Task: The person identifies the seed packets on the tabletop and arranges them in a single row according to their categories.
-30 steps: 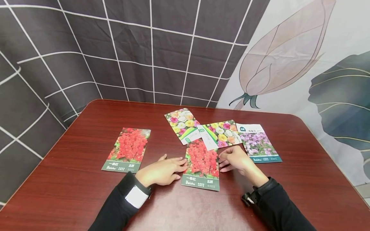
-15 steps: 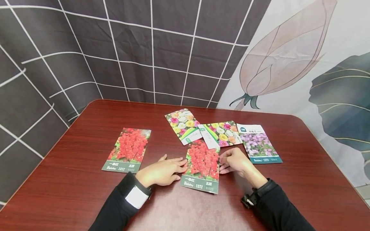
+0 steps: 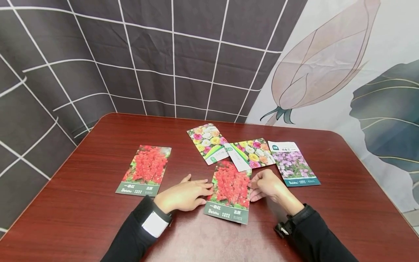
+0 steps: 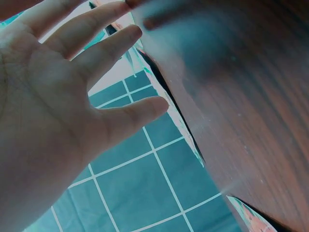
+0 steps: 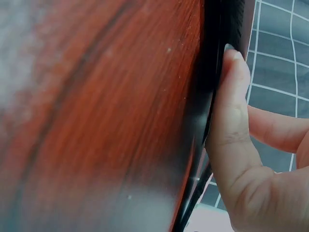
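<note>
A seed packet with red flowers (image 3: 230, 185) lies at mid-table between the two hands, slightly turned. My right hand (image 3: 268, 185) pinches its right edge between thumb and fingers; in the right wrist view the thumb (image 5: 234, 96) lies along the edge. My left hand (image 3: 183, 195) lies palm down with spread fingers, its fingertips touching the packet's left edge. A rose seed packet (image 3: 253, 153) overlaps the top of the red one. Another rose packet (image 3: 207, 140) lies tilted just behind, meeting it at a corner.
A second red-flower packet (image 3: 147, 167) lies apart on the left. To the right is a purple-flower packet (image 3: 291, 163), near the sideways rose packet. The red-brown table (image 3: 82, 203) ends at a grey grid cloth (image 3: 193, 51) behind.
The middle red-flower packet has slid a little toward me and turned slightly clockwise. My right hand has shifted slightly toward me with its edge. The left hand has hardly moved.
</note>
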`<state>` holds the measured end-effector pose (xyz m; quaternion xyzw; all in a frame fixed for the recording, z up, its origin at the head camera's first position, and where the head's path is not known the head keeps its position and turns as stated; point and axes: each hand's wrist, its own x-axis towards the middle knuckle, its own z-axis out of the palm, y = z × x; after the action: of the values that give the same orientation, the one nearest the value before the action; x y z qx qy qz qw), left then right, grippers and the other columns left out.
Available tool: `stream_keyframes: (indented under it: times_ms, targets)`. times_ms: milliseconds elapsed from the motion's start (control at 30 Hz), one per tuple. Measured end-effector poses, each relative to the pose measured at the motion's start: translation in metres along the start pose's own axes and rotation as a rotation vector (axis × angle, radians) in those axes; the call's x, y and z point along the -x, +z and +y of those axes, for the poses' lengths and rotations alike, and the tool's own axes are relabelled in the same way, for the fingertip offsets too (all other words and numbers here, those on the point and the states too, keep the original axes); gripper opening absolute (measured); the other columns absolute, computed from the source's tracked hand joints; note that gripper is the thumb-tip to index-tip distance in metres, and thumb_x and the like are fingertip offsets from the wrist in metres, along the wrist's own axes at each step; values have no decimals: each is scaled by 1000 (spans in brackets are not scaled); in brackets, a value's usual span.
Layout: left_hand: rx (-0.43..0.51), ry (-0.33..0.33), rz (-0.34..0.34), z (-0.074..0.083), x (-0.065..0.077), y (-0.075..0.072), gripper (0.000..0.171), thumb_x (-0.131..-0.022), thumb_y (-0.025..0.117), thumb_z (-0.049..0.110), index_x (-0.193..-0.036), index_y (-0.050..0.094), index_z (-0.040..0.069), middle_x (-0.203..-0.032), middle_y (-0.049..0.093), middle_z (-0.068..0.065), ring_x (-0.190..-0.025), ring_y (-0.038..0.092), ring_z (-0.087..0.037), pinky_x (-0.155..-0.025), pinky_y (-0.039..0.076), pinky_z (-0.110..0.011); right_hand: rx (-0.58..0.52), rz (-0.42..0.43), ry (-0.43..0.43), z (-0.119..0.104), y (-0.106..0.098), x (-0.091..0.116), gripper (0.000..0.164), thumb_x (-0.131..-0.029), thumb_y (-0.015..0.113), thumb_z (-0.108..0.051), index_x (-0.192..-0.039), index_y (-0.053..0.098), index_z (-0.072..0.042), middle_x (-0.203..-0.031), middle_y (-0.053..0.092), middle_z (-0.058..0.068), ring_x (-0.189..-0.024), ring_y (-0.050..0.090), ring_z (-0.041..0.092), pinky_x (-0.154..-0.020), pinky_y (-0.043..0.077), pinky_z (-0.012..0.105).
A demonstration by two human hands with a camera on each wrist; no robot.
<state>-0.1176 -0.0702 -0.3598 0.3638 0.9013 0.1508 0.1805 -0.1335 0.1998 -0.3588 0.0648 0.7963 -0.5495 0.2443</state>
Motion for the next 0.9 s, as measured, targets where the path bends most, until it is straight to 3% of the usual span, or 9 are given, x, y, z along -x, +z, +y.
stream_keyframes:
  times_ms: [267,500,667,900]
  targets:
    - [-26,33,100,-3,0,1,34,-95,60,17,-127,63,7,-132,59,-9,-131,47,-26,-106,29,-57,-31,-45,1,4,-5,10,9,-92,52,7,-86,58,11,-63,65,11,-54,66,16,-58,56,33]
    - [-100,86,243,-6,0,-1,26,-93,63,16,-115,68,3,-112,68,-9,-109,62,-24,-93,46,-45,-121,-99,-36,1,-16,15,10,-94,49,6,-90,57,9,-67,64,6,-57,65,15,-60,56,31]
    - [-103,34,292,-5,1,-4,21,-92,64,15,-108,70,3,-101,70,-8,-98,65,-24,-85,49,-43,-158,-128,-85,-6,-22,19,9,-95,47,5,-92,55,8,-69,63,5,-57,64,13,-61,56,29]
    - [-40,-36,336,-5,0,-5,18,-92,65,14,-105,69,3,-97,70,-9,-95,66,-27,-84,50,-43,-194,-175,-127,-11,-21,24,10,-96,47,4,-91,55,4,-68,62,4,-57,63,12,-60,55,28]
